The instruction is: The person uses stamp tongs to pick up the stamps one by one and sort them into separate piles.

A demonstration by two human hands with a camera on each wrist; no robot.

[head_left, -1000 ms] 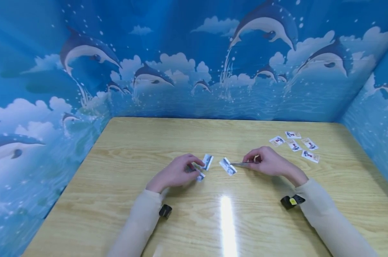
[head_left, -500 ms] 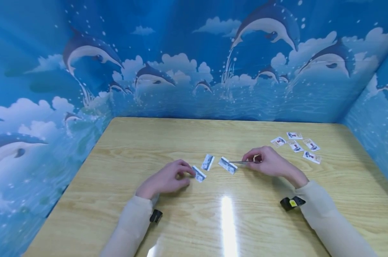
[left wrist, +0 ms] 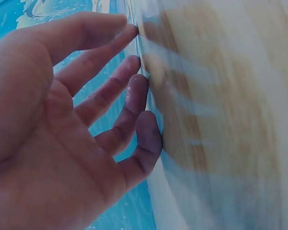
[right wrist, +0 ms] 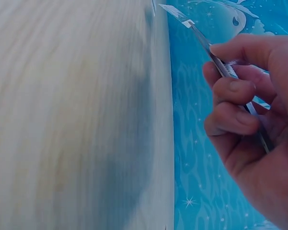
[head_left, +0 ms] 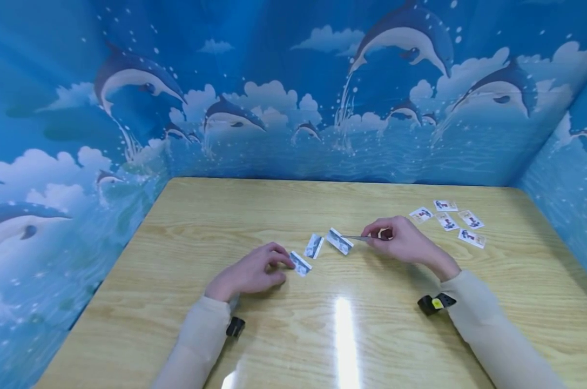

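In the head view my right hand (head_left: 404, 240) grips metal tweezers (head_left: 355, 237) between thumb and curled fingers. Their tip pinches one edge of a small printed card (head_left: 339, 241). The right wrist view shows the tweezers (right wrist: 221, 66) pointing up and away from the palm, with the card (right wrist: 176, 15) at their end, raised off the tabletop. My left hand (head_left: 254, 270) rests on the table, fingers relaxed and apart. Its fingertips are at the left edge of another card (head_left: 301, 264). A third blue-grey card (head_left: 314, 246) lies between that one and the tweezered card.
Several small cards with red and dark pictures (head_left: 446, 221) lie loosely grouped at the table's back right. The wood-grain table (head_left: 225, 210) meets a blue dolphin-printed backdrop (head_left: 274, 135) behind and at the sides. A bright light reflection (head_left: 345, 340) crosses the front.
My left hand drew back leftward, uncovering a card, and then stayed. My right hand has lifted the card in the tweezers and moved it slightly up and left.
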